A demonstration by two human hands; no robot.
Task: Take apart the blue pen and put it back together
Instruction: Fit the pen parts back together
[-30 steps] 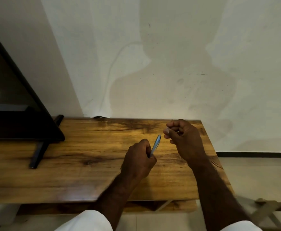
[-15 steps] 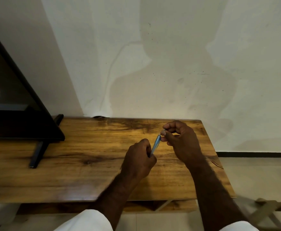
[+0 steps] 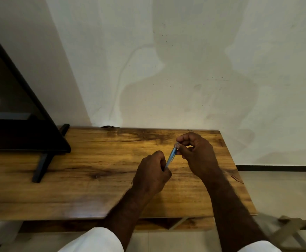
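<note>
Nearest, the left hand (image 3: 153, 171) is fisted round the lower end of the blue pen (image 3: 170, 157), which slants up and away above the wooden table (image 3: 94, 179). Just beyond, the right hand (image 3: 196, 151) pinches the pen's upper end between thumb and forefinger. Which small part it grips is hidden. A crooked push or loose pinch could drop that piece, and it might roll off the table's nearby right edge.
</note>
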